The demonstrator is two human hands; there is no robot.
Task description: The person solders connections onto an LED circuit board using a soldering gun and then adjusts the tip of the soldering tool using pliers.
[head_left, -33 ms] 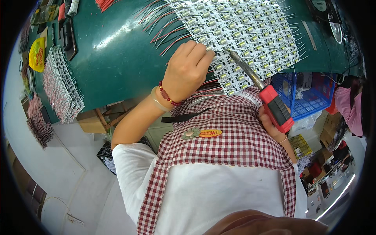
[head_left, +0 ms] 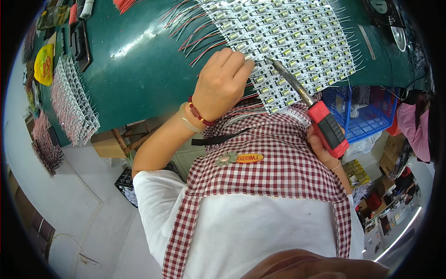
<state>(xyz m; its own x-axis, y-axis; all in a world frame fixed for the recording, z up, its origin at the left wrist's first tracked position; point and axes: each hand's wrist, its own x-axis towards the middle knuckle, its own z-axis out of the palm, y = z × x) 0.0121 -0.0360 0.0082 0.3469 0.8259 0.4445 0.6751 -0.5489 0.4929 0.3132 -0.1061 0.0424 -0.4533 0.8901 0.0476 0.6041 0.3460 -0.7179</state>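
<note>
A wide panel of small white LED circuit boards lies at the table's near edge, with red, black and white wires sticking out along its left side. My left hand is closed at the panel's left edge, fingertips pinched against the boards. What they pinch is hidden. My right hand grips a soldering iron by its red and black handle, mostly behind it. The iron slants up and left, and its tip is at the boards just right of my left fingertips; whether it touches cannot be told.
Wired board bundles hang over the green table at left, near a yellow packet and black-handled tools. Red wires lie at the far edge. A blue crate stands below the table at right.
</note>
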